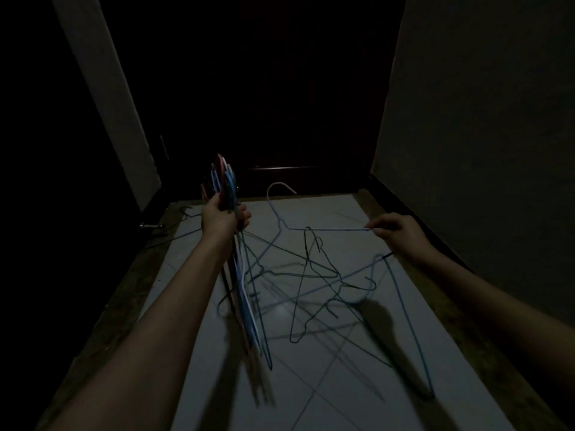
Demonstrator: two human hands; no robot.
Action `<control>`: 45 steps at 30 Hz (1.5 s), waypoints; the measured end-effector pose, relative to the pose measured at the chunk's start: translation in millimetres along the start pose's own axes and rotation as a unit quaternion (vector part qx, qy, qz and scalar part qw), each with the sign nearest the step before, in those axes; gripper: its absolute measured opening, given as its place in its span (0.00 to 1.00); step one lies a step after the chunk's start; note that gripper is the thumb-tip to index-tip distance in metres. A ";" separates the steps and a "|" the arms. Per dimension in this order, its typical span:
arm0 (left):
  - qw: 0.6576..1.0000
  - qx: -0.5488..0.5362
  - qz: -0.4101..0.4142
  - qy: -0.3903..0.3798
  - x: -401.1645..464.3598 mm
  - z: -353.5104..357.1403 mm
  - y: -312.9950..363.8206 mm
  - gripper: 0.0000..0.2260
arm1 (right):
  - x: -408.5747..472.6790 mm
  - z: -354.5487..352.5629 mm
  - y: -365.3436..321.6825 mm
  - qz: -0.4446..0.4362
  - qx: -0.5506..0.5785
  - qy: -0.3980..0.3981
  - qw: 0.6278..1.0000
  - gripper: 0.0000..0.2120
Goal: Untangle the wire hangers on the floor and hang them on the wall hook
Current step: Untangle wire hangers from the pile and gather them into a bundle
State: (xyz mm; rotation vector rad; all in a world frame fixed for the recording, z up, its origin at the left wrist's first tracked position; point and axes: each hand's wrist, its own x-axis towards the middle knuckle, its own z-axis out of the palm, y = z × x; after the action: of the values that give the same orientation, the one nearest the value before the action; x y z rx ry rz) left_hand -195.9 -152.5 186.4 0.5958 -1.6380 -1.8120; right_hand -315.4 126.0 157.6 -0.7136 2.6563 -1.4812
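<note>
Left hand (pixel 225 217) grips sorted bundle of hangers (pixel 239 275), kept apart from tangle (pixel 320 284) on floor (pixel 342 384). Right hand (pixel 395 233) pinches pale hanger (pixel 323 229), teasing it free. Hook unseen.

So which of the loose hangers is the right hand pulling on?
The pale blue hanger: the right hand pinches its straight wire, hook toward the door. The dark hangers dangle tangled below it.

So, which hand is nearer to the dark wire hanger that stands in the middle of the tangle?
Right. The right hand pinches a light blue hanger just beside the dark hanger; the left hand grips a bundle of hangers farther away.
</note>
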 end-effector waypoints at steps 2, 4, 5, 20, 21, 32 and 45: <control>1.000 0.005 0.012 -0.014 -2.6 -0.8 3.3 0.13 | 2.4 1.3 -7.1 -0.009 -0.008 -0.007 1.000 0.09; 0.999 0.014 0.021 -0.032 -6.9 2.3 4.6 0.13 | 2.2 1.5 -12.2 -0.012 -0.012 -0.020 1.000 0.09; 0.999 0.017 0.021 -0.042 -9.0 4.7 3.4 0.12 | 1.4 1.1 -14.2 -0.012 -0.012 -0.023 1.000 0.09; 0.999 0.017 0.031 -0.038 -22.4 42.9 -26.1 0.19 | -17.6 13.6 -7.4 0.013 -0.198 -0.054 0.979 0.03; 0.999 0.015 0.028 -0.042 -24.5 44.1 -25.1 0.19 | -18.7 25.6 -9.9 0.004 -0.181 -0.066 0.981 0.05; 0.997 0.044 -0.001 -0.071 -28.0 43.0 -33.5 0.21 | -16.2 89.5 -15.6 0.014 -0.074 -0.076 0.994 0.05; 0.982 0.079 0.037 -0.169 -24.6 50.3 -36.2 0.13 | 13.7 58.9 -25.9 0.021 0.037 0.070 0.997 0.07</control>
State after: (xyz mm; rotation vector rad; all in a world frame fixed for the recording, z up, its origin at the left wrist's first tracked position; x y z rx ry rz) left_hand -218.5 -98.0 155.3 0.2958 -2.0150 -1.8136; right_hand -304.2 61.7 148.9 -0.5646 2.6798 -1.6655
